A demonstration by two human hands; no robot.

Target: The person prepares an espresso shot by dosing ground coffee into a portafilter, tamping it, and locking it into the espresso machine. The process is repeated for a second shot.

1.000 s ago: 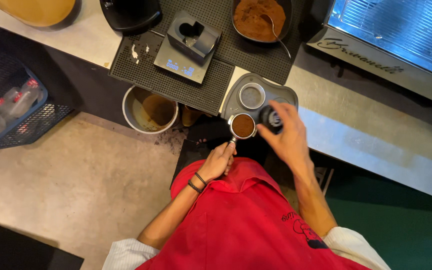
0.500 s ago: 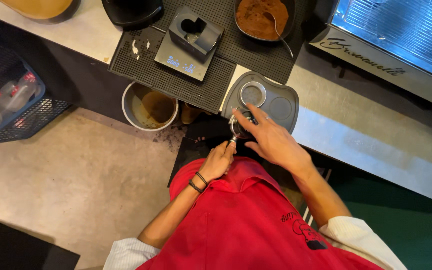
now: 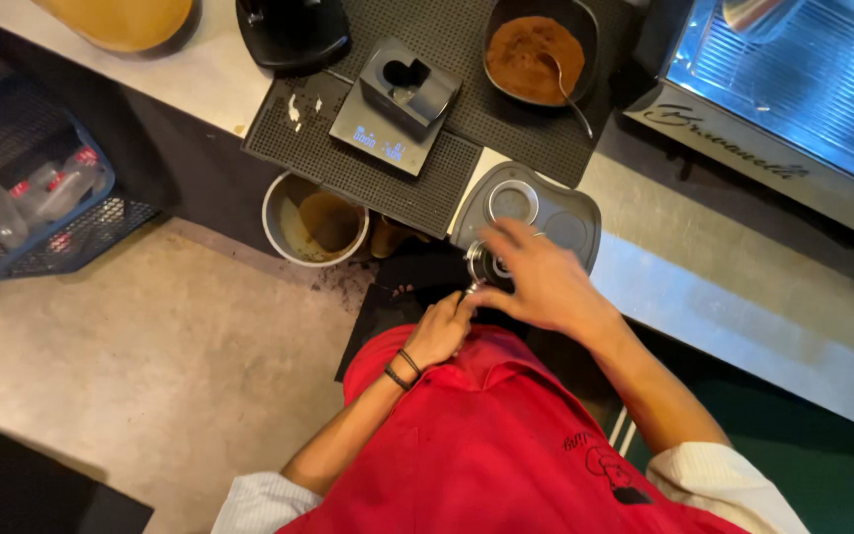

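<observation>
At the far left a blue wire basket (image 3: 27, 198) holding clear bottles sits on the floor, well apart from the work. Next comes a round bin (image 3: 313, 220) with brown coffee waste, tucked under the counter (image 3: 743, 297) edge, and above it a small digital scale (image 3: 395, 109) on a black ridged mat (image 3: 348, 163). The left hand (image 3: 439, 331), with dark bands at the wrist, has its fingers closed around the handle of a portafilter (image 3: 486, 265), holding it just in front of the body. The right hand (image 3: 536, 282) lies over the portafilter basket with fingers spread and curled down, pressing on something small beneath the palm; what it is stays hidden. Just beyond, a grey tamping mat (image 3: 570, 213) rests at the counter edge, and further back a dark bowl (image 3: 538, 49) of ground coffee holds a spoon (image 3: 570, 97). The espresso machine (image 3: 793, 109) is at the right. The portafilter looks poorly supported, so uneven pressure could tip it and spill grounds onto the floor.
</observation>
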